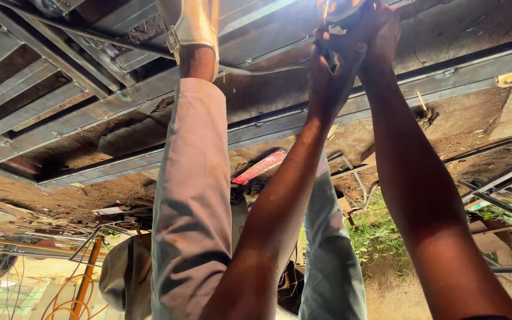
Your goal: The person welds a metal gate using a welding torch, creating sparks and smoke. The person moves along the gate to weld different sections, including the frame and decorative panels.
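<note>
Head view: both hands raised together at the top edge — left hand (330, 71) clenched around a small dark tool (332, 58), right hand (380, 32) closed just beside it, contents hidden. Tool inside the left grip, pointing up at the grey metal frame (268, 127). A sandalled foot (194, 29) planted on that frame, well left.

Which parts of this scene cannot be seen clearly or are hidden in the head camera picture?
- The tool in the hands: cut off by the top edge and wrapped by fingers; its kind cannot be told.
- The left hand and right hand overlap, so their grips are unclear.
- The foot: top cut off by the edge.
- The metal frame: partly hidden behind the legs and arms.
</note>
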